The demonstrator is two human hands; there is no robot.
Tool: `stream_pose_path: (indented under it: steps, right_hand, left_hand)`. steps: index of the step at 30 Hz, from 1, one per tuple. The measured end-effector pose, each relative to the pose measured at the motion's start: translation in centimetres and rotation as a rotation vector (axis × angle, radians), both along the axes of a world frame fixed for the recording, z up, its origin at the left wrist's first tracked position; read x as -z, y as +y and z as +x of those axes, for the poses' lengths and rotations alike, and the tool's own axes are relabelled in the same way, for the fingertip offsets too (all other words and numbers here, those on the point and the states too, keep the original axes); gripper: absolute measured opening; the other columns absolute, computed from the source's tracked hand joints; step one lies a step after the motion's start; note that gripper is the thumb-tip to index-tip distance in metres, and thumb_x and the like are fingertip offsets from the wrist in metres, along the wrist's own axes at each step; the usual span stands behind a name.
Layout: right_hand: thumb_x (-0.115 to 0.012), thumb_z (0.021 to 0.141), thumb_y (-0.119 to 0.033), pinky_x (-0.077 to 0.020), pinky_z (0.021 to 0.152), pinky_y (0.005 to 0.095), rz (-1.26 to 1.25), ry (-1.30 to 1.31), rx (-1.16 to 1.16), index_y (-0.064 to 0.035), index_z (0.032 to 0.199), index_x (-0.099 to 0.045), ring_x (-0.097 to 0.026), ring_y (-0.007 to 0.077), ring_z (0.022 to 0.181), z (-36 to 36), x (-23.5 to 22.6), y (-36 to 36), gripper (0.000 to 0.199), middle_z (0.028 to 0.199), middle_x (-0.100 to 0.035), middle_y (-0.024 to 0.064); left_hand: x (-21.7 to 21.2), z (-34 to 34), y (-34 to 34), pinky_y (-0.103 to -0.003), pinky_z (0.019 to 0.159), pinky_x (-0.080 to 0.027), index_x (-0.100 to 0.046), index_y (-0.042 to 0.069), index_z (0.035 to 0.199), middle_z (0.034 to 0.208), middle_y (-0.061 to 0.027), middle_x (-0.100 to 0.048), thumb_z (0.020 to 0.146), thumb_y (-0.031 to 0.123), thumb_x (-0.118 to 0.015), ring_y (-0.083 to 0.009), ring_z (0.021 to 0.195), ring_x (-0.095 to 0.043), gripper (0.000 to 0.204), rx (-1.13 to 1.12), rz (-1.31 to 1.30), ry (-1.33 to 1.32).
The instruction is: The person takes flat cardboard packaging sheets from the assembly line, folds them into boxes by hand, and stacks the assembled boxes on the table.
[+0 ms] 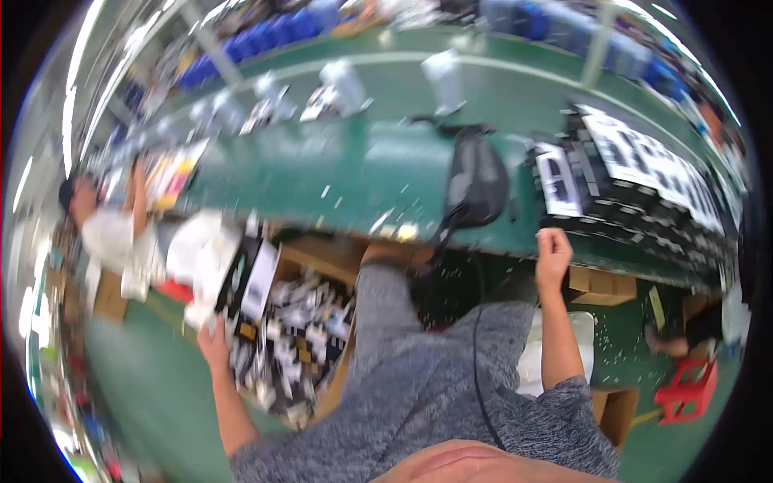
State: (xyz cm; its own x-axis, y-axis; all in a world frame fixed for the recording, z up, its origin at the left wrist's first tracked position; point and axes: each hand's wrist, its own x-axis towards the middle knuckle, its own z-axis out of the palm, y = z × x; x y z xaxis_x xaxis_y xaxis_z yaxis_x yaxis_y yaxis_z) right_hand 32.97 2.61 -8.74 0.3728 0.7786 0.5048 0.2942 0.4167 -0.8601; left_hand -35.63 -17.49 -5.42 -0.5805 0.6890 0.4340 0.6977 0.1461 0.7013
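At the left, my left hand [213, 342] is closed on the lower end of a flat black-and-white box [259, 280], which slants upward from my fingers. Just right of that hand stands a large cardboard carton [346, 366] full of jumbled black and white scraps [302, 338]. My right hand [553, 253] is raised at the near edge of the green table [322, 173], its fingers curled together. Whether anything is inside that hand cannot be made out. Beyond it are stacked black boxes with white printed faces [652, 165].
A dark mesh bag [477, 179] lies on the table. Another person [113, 233] is at its far left, near a white sack [201, 262]. A red stool [687, 392] and cardboard box [601, 286] stand at the right. A cable [477, 346] hangs before me.
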Motion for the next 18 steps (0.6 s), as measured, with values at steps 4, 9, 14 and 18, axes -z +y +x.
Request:
stream_pose_path:
  steps: [4,9,14,18]
  right_hand:
    - [-0.065,0.098,-0.010,-0.0382,0.066,0.0197,-0.090,0.033,-0.480,-0.0013,0.095,-0.066,-0.049,0.0039,0.075,-7.9,-5.8,-3.5,0.009,0.085,-0.057,-0.0036]
    - [-0.078,0.090,-0.036,-0.0478,0.076,0.0236,-0.524,0.262,-1.324,-0.0023,0.140,-0.053,-0.060,0.0104,0.096,-22.5,-6.1,-1.9,0.065,0.115,-0.063,0.0047]
    - [-0.067,0.098,-0.012,-0.0490,0.099,0.0337,-0.567,0.427,-1.432,0.0011,0.138,-0.053,-0.061,0.0185,0.119,-30.5,-6.1,-5.2,0.044,0.132,-0.062,0.0080]
    - [-0.057,0.101,-0.004,-0.0458,0.102,0.0324,-0.313,0.233,-1.488,0.0051,0.132,-0.058,-0.061,0.0186,0.116,-31.4,-6.8,-6.9,0.032,0.127,-0.064,0.0099]
  left_hand:
    - [-3.2,5.0,-2.7,-0.028,0.073,-0.050,-0.070,-0.002,0.105,0.092,-0.0042,-0.071,0.099,0.019,-0.068,-0.0110,0.081,-0.062,0.022,-0.038,0.085,-0.496]
    - [-2.5,12.5,-3.1,-0.039,0.090,-0.058,-0.062,0.003,0.127,0.119,-0.0088,-0.070,0.099,0.012,-0.066,-0.0212,0.104,-0.069,0.030,0.139,0.460,-0.984]
    - [-0.4,17.8,-6.6,-0.038,0.099,-0.053,-0.057,0.004,0.136,0.125,-0.0085,-0.068,0.098,0.015,-0.068,-0.0197,0.111,-0.066,0.041,0.188,0.373,-1.079]
    - [0.8,15.2,-7.5,-0.040,0.125,-0.018,-0.018,0.000,0.160,0.165,-0.0225,-0.023,0.073,0.037,-0.090,-0.0314,0.154,-0.021,0.119,0.102,-0.093,-0.207]
